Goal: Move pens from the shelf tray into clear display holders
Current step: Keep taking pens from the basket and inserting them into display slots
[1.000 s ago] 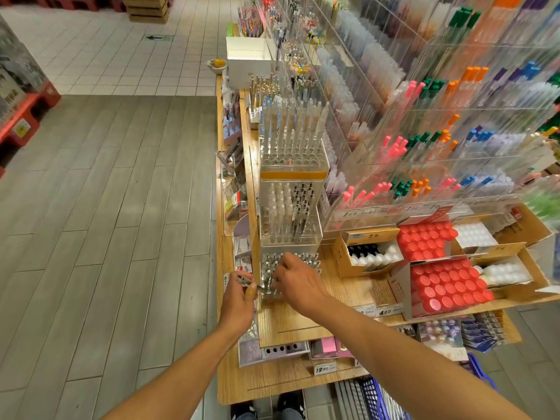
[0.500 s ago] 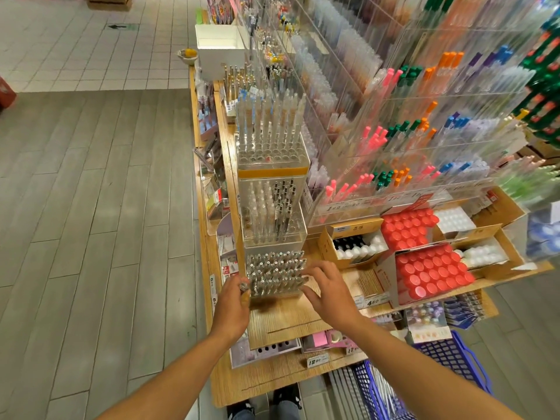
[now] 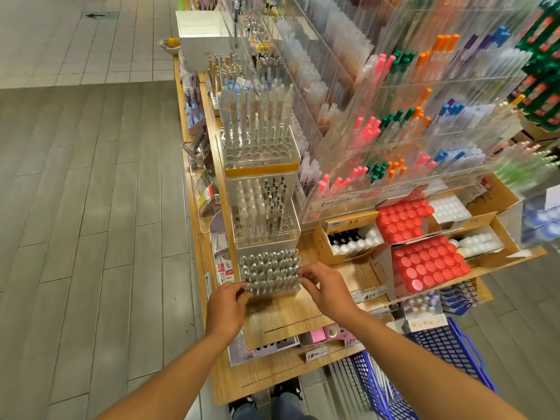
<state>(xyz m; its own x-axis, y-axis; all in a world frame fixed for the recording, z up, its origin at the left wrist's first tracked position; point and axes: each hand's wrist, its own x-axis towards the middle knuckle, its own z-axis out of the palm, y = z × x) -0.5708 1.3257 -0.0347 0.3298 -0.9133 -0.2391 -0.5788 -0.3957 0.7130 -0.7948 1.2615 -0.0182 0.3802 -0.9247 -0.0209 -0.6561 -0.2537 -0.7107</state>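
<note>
Clear acrylic meets both hands at the lowest display holder (image 3: 270, 275), a block packed with upright silver-tipped pens (image 3: 266, 268) that stands on the wooden shelf (image 3: 291, 316). The left hand (image 3: 226, 309) sits at the holder's near left corner, fingers curled in toward the thumb and pinching something small and slim at the front row, most likely a pen, though the item itself is too hidden to name surely. The right hand (image 3: 325, 287) reaches to the holder's right edge, its fingertips drawn narrowly together on the tops of the pens in the end column. Behind this holder a second clear holder (image 3: 266, 219) stands one step higher with white and dark pens in it, and behind that a third holder with an orange band (image 3: 262, 153) carries taller pale pens. To the right, cardboard boxes of red-capped bottles (image 3: 427, 265) and white-capped bottles (image 3: 354, 242) rest on the same shelf, under tilted acrylic racks of pink, green, orange and blue pens (image 3: 391, 125). A blue shopping basket (image 3: 448, 347) sits low at the right, beside the shelf's lower tier, and grey plank flooring (image 3: 91, 207) fills the left.
</note>
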